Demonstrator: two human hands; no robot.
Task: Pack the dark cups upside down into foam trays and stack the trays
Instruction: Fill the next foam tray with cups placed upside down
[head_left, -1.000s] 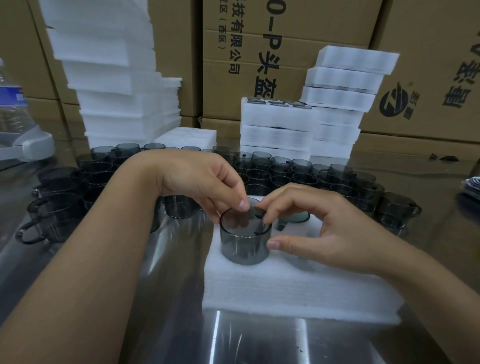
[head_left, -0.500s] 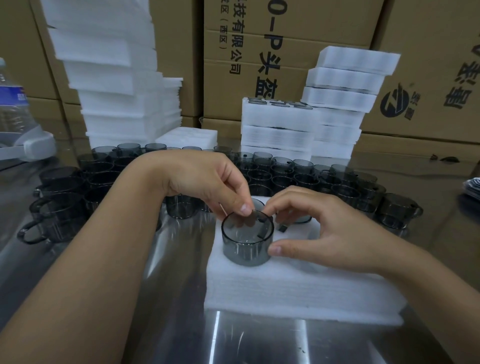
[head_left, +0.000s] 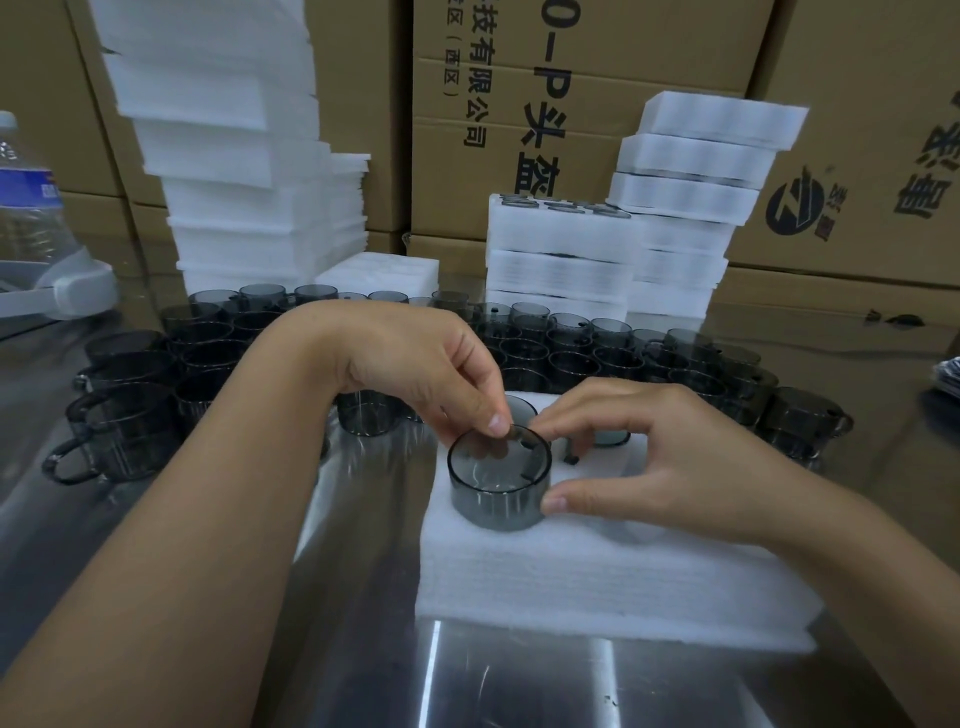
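A dark see-through cup (head_left: 496, 493) stands upside down, partly sunk into a hole at the near left of a white foam tray (head_left: 597, 577) on the steel table. My left hand (head_left: 431, 374) pinches the cup's far top edge with thumb and fingers. My right hand (head_left: 649, 462) curls round its right side, thumb on the wall and fingers at the top edge. Two more cups (head_left: 519, 408) sit seated in the tray's far holes, partly hidden by my fingers.
Several loose dark cups (head_left: 597, 353) with handles crowd the table behind and left of the tray. Stacks of packed foam trays (head_left: 561, 254) stand at the back right, a tall foam pile (head_left: 234, 156) at the back left. A water bottle (head_left: 31, 208) stands far left. Cardboard boxes wall the rear.
The cup has sunk lower into the tray hole under both hands. My hands have followed it down and hardly shifted sideways.
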